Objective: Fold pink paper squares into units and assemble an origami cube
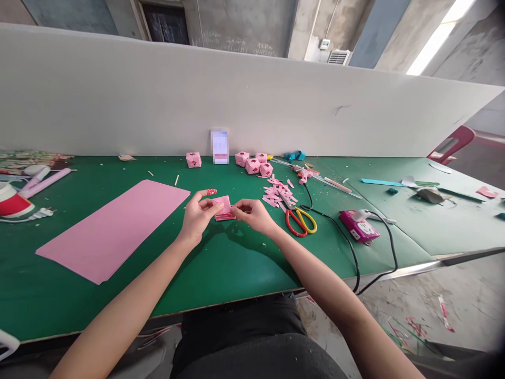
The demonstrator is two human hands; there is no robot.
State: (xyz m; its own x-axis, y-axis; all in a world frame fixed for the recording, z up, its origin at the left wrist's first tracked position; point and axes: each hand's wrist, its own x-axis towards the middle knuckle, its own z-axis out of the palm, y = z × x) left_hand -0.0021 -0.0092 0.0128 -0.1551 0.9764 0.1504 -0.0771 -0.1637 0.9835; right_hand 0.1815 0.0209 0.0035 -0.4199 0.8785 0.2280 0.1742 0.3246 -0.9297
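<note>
Between the left hand point(196, 215), pinching its left side, and the right hand point(253, 212), fingers nearly joined at its right edge, grip unclear, there is a small pink paper piece point(225, 201).

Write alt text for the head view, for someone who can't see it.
A left hand holds a small pink paper piece over a green table, the right hand at its edge. A large pink sheet lies to the left; scissors and pink scraps lie to the right, with small pink paper boxes behind.
</note>
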